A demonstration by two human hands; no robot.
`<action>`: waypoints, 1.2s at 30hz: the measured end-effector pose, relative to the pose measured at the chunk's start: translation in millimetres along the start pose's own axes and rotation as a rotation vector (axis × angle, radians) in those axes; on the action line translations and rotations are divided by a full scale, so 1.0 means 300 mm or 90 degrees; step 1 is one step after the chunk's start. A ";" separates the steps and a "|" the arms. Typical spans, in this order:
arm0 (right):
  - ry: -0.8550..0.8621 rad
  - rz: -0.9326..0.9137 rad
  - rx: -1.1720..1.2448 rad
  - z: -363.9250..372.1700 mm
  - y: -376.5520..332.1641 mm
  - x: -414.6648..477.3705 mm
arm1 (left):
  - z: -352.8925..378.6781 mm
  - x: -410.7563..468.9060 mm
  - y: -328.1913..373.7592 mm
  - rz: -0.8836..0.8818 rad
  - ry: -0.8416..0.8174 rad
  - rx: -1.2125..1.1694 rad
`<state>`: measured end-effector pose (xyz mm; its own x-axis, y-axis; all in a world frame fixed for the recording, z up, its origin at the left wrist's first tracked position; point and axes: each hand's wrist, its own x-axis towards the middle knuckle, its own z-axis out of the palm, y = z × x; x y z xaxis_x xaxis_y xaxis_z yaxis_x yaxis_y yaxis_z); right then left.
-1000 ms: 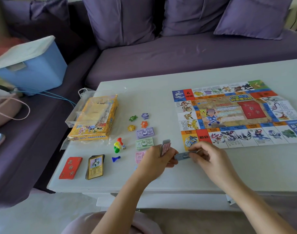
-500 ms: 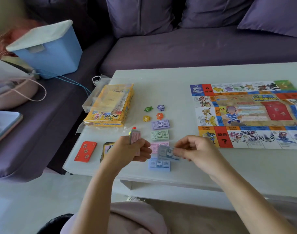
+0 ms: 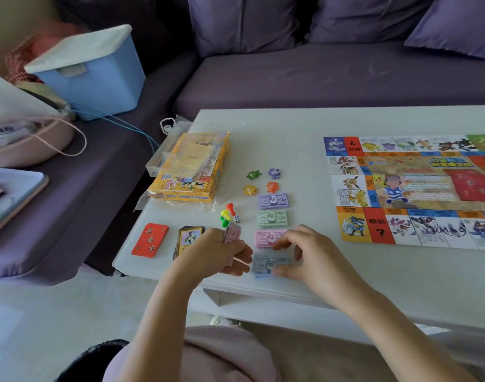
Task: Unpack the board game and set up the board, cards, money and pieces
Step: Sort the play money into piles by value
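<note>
The left hand [image 3: 216, 253] is curled round a small wad of notes [image 3: 232, 233] and grips it upright between thumb and fingers. The right hand [image 3: 307, 256] hangs just beside it with its fingers bent. Its fingertips [image 3: 277, 270] are down on the blue notes [image 3: 263, 264], which lie between the two hands. Whether they pinch the top note or only touch it, I cannot tell.

Just beyond the right thumb sit the pink notes [image 3: 264, 239], then the green notes [image 3: 272, 218] and the purple notes [image 3: 273, 201], in a row leading away from the hands. Past the left knuckles stand the pawns [image 3: 227, 215] and a die [image 3: 237, 219]. Outward of the left hand lie a card deck [image 3: 187, 237], partly hidden by it, and the red cards [image 3: 150, 239]. The board [image 3: 412, 188] lies flat on the table [image 3: 291, 139], well off beyond the right hand.
</note>
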<state>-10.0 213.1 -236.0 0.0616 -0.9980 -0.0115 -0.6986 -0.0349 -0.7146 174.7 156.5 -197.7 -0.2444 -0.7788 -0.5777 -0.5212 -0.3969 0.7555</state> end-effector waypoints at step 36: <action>-0.069 -0.153 -0.181 -0.060 0.022 0.161 | 0.024 0.048 0.016 0.054 0.079 -0.089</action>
<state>-24.5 163.8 -228.7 0.3116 -0.9490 0.0474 -0.8244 -0.2949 -0.4832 162.9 146.9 -204.5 -0.1755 -0.8626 -0.4745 -0.3829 -0.3842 0.8401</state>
